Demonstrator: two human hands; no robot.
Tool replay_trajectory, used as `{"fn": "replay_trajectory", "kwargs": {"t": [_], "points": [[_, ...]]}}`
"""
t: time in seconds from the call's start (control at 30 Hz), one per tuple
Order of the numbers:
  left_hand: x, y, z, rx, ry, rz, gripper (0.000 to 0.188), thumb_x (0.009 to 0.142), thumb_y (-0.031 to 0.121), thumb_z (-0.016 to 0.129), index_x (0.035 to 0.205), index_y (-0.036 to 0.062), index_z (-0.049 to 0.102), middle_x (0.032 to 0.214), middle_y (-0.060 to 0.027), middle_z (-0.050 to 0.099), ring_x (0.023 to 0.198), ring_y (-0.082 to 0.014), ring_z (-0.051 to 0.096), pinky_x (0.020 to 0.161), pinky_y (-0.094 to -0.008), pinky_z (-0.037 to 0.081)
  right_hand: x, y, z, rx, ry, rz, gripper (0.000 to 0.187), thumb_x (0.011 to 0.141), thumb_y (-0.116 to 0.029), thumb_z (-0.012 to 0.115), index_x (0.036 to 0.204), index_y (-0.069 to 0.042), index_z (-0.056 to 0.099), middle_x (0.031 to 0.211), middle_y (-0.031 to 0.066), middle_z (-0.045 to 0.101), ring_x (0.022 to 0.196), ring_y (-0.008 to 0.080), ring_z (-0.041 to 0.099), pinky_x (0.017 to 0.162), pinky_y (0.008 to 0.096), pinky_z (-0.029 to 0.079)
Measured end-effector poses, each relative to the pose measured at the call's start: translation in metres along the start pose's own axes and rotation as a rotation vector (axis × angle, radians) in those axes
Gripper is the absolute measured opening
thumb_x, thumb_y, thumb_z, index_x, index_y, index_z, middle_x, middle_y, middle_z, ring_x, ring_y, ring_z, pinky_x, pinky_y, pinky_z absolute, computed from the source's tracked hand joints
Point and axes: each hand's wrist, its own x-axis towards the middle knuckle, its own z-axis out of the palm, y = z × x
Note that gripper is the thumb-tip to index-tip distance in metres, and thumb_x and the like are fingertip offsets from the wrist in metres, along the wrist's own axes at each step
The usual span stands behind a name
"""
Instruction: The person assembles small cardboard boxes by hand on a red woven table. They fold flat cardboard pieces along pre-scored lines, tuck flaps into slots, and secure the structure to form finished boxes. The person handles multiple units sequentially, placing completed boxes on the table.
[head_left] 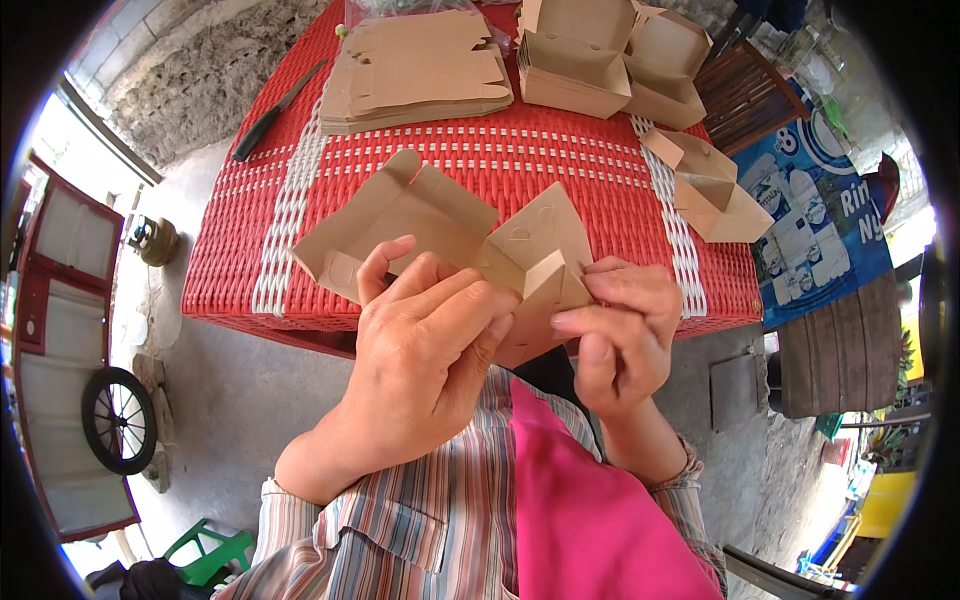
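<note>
A brown cardboard box [432, 205], partly folded, is held between my two hands over the near edge of the red and white woven table [560, 160]. My left hand [425, 335] pinches its near wall with thumb and forefinger, the little finger raised. At the box's right end, my right hand [635, 330] grips the corner with its fingers bent. One triangular flap stands up near that corner, and the left part of the box lies spread open. My left hand hides part of the near wall.
Flat cardboard blanks [415, 70] lie stacked at the far side. Folded open boxes [575, 75] stand at the far right, with another box [720, 190] nearer the right edge. A dark-handled knife [265, 125] rests at the far left.
</note>
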Motion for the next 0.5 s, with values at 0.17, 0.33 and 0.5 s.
{"fn": "replay_trajectory", "kwargs": {"t": [0.17, 0.33, 0.5], "points": [[0.001, -0.002, 0.003, 0.008, 0.016, 0.059, 0.008, 0.080, 0.005, 0.066, 0.087, 0.0072, 0.062, 0.074, -0.0008, 0.057, 0.074, -0.0207, 0.055, 0.100, -0.0444, 0.031, 0.004, -0.009, 0.007, 0.435, 0.074, 0.436, 0.036, 0.083, -0.006, 0.072, 0.117, 0.000, 0.063, 0.103, 0.0101, 0.053, 0.088, 0.0198, 0.050, 0.078, 0.0297, 0.043], [-0.001, -0.007, 0.005, 0.038, 0.040, 0.092, 0.008, 0.080, 0.005, 0.066, 0.086, 0.0070, 0.062, 0.074, -0.0009, 0.058, 0.074, -0.0207, 0.055, 0.100, -0.0447, 0.031, 0.006, -0.004, -0.003, 0.281, -0.164, 0.311, 0.037, 0.089, -0.011, 0.069, 0.124, -0.001, 0.062, 0.108, 0.0096, 0.050, 0.090, 0.0178, 0.048, 0.079, 0.0267, 0.042], [-0.003, -0.009, 0.003, 0.017, 0.008, 0.087, 0.009, 0.081, 0.003, 0.066, 0.089, 0.0052, 0.063, 0.074, -0.0029, 0.057, 0.072, -0.0219, 0.055, 0.095, -0.0406, 0.036, 0.003, -0.005, -0.006, 0.093, -0.193, 0.224, 0.043, 0.091, -0.015, 0.067, 0.130, 0.001, 0.056, 0.116, 0.0132, 0.050, 0.099, 0.0225, 0.048, 0.086, 0.0306, 0.042]]}}
